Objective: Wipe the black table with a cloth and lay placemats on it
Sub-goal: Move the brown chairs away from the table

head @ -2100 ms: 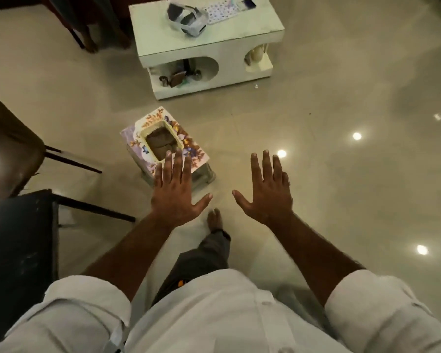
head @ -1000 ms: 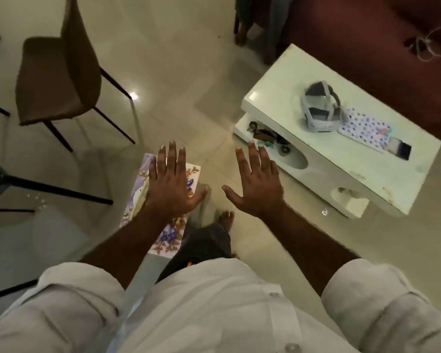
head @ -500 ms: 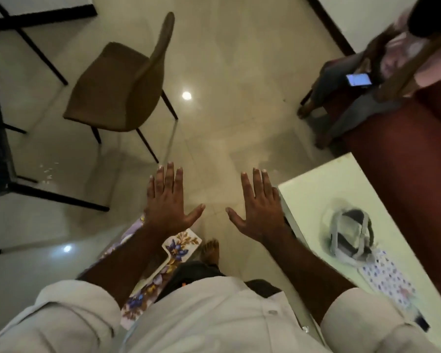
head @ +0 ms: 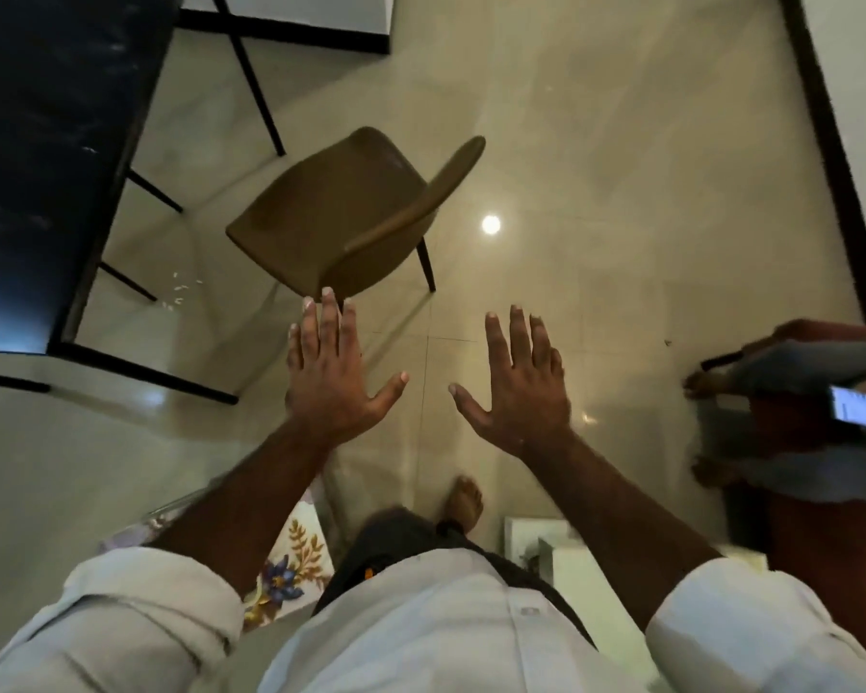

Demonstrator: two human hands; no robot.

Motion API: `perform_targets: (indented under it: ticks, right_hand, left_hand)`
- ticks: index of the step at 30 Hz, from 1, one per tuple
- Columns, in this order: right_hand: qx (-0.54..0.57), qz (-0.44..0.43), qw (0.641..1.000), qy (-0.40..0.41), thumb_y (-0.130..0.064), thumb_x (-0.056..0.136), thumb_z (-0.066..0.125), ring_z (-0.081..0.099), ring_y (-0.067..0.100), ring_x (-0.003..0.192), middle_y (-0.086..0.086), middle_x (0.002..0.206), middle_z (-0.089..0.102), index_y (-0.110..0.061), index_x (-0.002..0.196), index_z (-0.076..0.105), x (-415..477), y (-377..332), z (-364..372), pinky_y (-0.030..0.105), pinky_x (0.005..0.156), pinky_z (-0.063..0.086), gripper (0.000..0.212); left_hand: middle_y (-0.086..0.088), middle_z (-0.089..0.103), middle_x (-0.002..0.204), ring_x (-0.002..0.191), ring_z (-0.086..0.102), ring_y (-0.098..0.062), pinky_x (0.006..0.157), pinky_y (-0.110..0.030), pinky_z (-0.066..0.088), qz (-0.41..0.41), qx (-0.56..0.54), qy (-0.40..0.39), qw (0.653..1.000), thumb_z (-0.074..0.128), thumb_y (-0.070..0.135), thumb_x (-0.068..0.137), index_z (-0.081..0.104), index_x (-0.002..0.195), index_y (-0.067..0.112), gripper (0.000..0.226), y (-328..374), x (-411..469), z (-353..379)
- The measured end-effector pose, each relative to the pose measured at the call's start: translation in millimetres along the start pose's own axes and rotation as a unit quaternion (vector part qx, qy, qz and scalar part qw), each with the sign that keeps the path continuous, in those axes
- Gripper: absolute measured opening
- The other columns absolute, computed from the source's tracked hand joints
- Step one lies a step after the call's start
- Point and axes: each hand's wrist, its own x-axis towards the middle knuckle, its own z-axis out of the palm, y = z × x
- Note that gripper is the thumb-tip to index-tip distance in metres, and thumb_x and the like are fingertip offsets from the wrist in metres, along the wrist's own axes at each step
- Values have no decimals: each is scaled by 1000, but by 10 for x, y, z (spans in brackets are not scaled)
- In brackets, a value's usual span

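Head cam: both hands are empty, fingers spread wide. The black tabletop (head: 46, 157) is up-left, running lengthwise away, so left hand (head: 333, 380) is nearer than right hand (head: 518, 390). No cloth visible.

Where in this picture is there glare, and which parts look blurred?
Head view: a bright glare spot on the glossy floor right of the chair; the seated person at the right edge is smeared; the hands, left and right, stay fairly sharp.
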Motion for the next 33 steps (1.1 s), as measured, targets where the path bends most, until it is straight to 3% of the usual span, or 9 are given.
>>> perform_targets:
  ticks: [7,12,16,21,23,25,29,31,33]
  right_hand:
    - [-12,-104,994,39,-89,97,44,17,43,170,16,186,10,-21,179,17,1615,237,-339,67,125,35,110]
    - [-13,-143,988,65,-88,99,38,18,43,169,17,185,16,-20,178,20,2933,122,-443,66,127,34,106]
    - [-18,-148,988,31,-91,100,33,21,46,168,19,183,19,-20,178,17,3922,-47,-461,67,129,33,107]
    - [-49,-140,987,-66,-97,97,25,28,50,164,22,181,25,-21,177,14,5018,-236,-363,70,126,35,111]
    - [-63,-138,981,-123,-99,94,21,25,50,165,20,183,20,-22,177,7,5409,-265,-281,70,126,32,114]
    - [-78,-132,972,-179,-102,91,21,25,52,164,19,183,17,-22,177,5,5745,-292,-151,72,124,34,118]
    - [-104,-122,942,-295,-102,89,29,26,56,162,19,184,16,-23,177,5,6258,-228,220,73,122,36,121]
    - [-107,-116,924,-349,-102,89,34,25,58,162,18,183,15,-23,177,5,6466,-163,439,74,122,35,122]
    - [-124,-104,903,-398,-101,89,38,22,58,163,18,184,13,-24,178,3,6592,-106,645,74,124,34,123]
  left_hand:
    - [-15,-10,186,172,-7,-42,136,-67,9,-124,-35,37,991,40,96,89,-2,178,13,128,68,1015,-278]
    - [-6,-15,187,172,-13,-35,135,-61,0,-207,-106,53,971,19,100,92,-5,179,18,122,-238,1845,-386]
    - [-4,-14,187,172,-13,-33,133,-59,-2,-277,-164,26,946,13,104,86,-6,178,21,126,-553,2452,-434]
    - [-4,-5,188,173,-4,-35,135,-65,6,-364,-203,-40,908,24,104,87,-2,178,23,125,-945,3073,-355]
    - [-2,-2,188,173,-3,-38,134,-70,4,-414,-222,-95,877,22,105,85,1,179,26,124,-1064,3264,-279]
    - [-1,4,188,172,2,-41,131,-73,7,-474,-271,-145,825,28,106,84,6,179,31,123,-1155,3397,-166]
    - [-9,29,182,165,32,-43,127,-69,36,-570,-404,-125,704,59,94,86,21,176,37,113,-1226,3555,123]
    - [-10,50,170,149,55,-37,116,-58,51,-604,-425,-106,666,68,88,85,40,168,33,104,-1225,3594,254]
    - [-10,55,164,132,65,-32,93,-44,55,-640,-432,-98,627,74,83,86,46,163,29,98,-1208,3589,384]
